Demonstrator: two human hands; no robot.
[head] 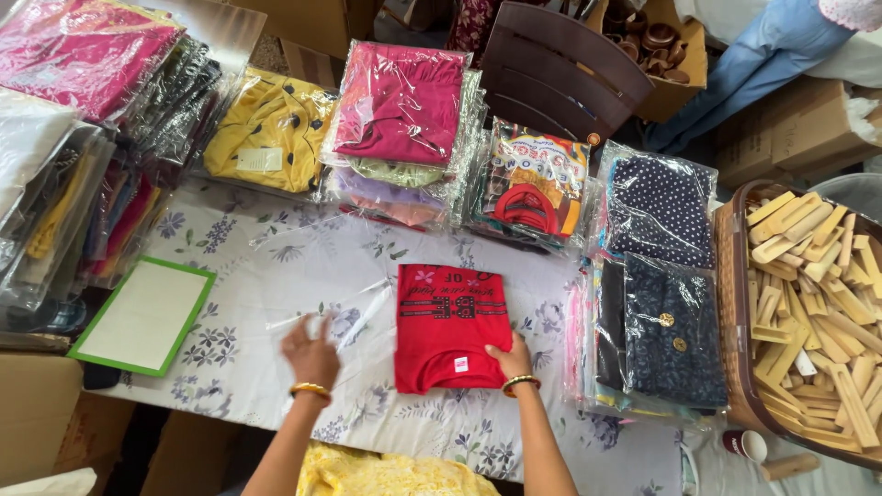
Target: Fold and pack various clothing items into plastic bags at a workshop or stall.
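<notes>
A desk (276,266) under a floral cloth is ringed by stacks of bagged garments, their number hard to count through the glare. One folded red shirt (450,326) lies at its centre. The right hand (510,356) presses flat on the shirt's near right corner; the left hand (310,352), slightly blurred, fingers loosely spread, touches one clear plastic bag (340,308) just beside the shirt. One green-edged board (145,315) lies left. A basket (730,303) of wooden pieces is cut off at right.
</notes>
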